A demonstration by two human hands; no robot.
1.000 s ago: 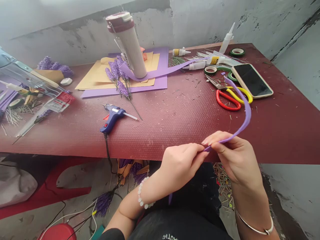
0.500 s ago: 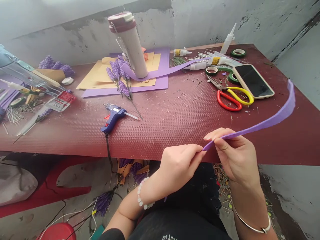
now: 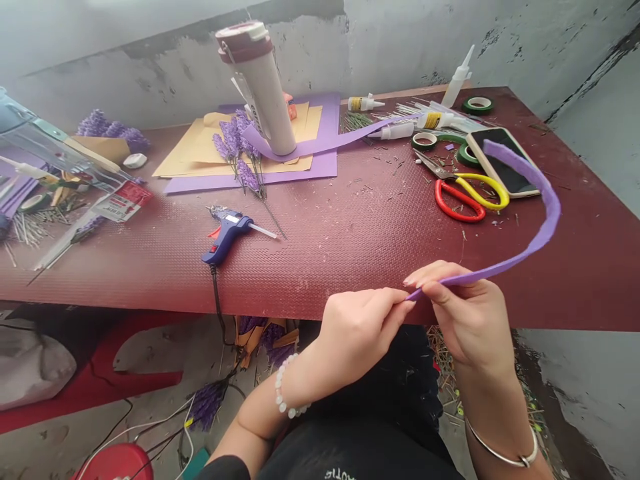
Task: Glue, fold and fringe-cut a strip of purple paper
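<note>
- While the left forearm slants in from the lower left, ringed by a pale bead bracelet (image 3: 283,393), the right one rises more steeply from the lower right, a metal bangle (image 3: 525,460) around its wrist.
- The left hand (image 3: 357,327) is turned knuckles up, its fingers curled under, with thumb and forefinger pinching one end of a narrow purple strip (image 3: 527,252).
- The right hand (image 3: 473,317) grasps the same strip just beside that pinch, thumb on the near side and fingers stretched toward the left hand, so the two sets of fingertips nearly meet.
- Both hands are held at the near edge of the red tabletop (image 3: 325,253), wrists bent inward toward each other.
- Beyond the right hand, the strip's free length curves out to the right and bends back, its tip passing in front of a phone (image 3: 513,179); whether they touch, I cannot tell.
- Scissors (image 3: 450,177) with one red and one yellow handle lie beside the phone.
- Farther left lies a blue glue gun (image 3: 227,237).
- Toward the wall (image 3: 400,40), a tumbler (image 3: 270,100) stands near lavender sprigs (image 3: 230,143).
</note>
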